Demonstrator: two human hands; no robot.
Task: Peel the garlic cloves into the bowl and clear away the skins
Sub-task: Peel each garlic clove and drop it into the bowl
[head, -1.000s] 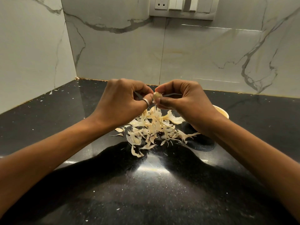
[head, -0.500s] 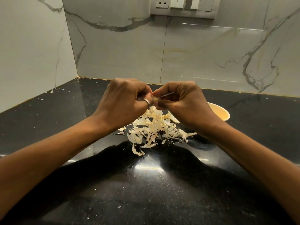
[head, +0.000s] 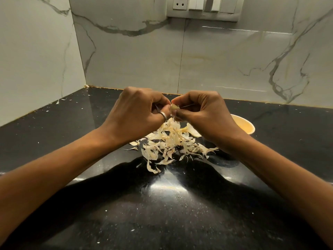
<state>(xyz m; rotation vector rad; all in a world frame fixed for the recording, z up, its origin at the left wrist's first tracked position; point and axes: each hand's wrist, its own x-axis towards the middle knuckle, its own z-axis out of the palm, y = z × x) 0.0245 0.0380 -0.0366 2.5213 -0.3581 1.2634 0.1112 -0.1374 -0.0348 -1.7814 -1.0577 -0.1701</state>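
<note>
From the head view, a pale bowl (head: 245, 125) stands on the black counter (head: 162, 213), half hidden behind the right wrist; its contents cannot be made out. Both hands are raised above a heap of papery skins (head: 169, 143). The right hand (head: 203, 112) pinches a garlic clove (head: 174, 107) between thumb and forefinger, while the left hand (head: 137, 114), fingers curled tight, nips its near side. The clove looks pale and partly skinned.

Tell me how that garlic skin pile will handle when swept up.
The skins look thin and curled, so probably very light and floppy, apt to scatter. Stray flecks dot the glossy black counter, so some bits will likely escape.
</note>
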